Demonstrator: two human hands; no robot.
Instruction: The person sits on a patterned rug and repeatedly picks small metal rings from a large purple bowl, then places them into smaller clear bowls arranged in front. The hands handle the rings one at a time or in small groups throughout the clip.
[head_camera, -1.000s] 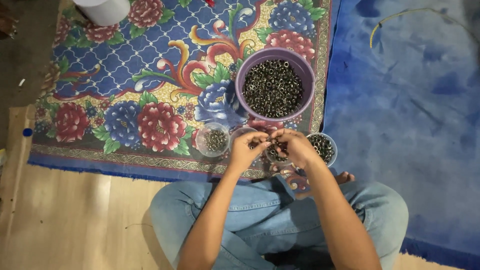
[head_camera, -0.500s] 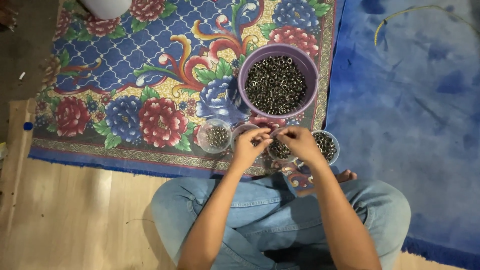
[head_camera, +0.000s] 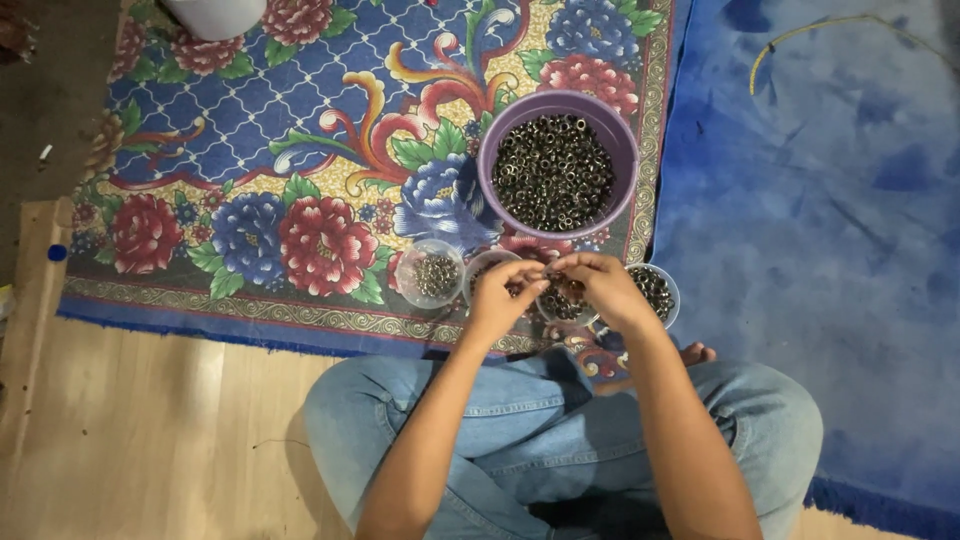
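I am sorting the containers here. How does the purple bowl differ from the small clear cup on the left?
The purple bowl is large and opaque; the clear cup is small and see-through. The bowl stands farther from the hands; the cup sits beside the left hand. Both hold small dark metal rings.

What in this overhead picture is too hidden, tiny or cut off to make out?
- Whatever the left hand and right hand pinch between them: too small to tell, covered by the fingers, head view.
- The small cup under the hands: mostly hidden by them.
- The single pieces in the purple bowl: small dark rings, too fine to identify.
- The white container: cut off by the top edge.
- The person's feet: mostly under the jeans.
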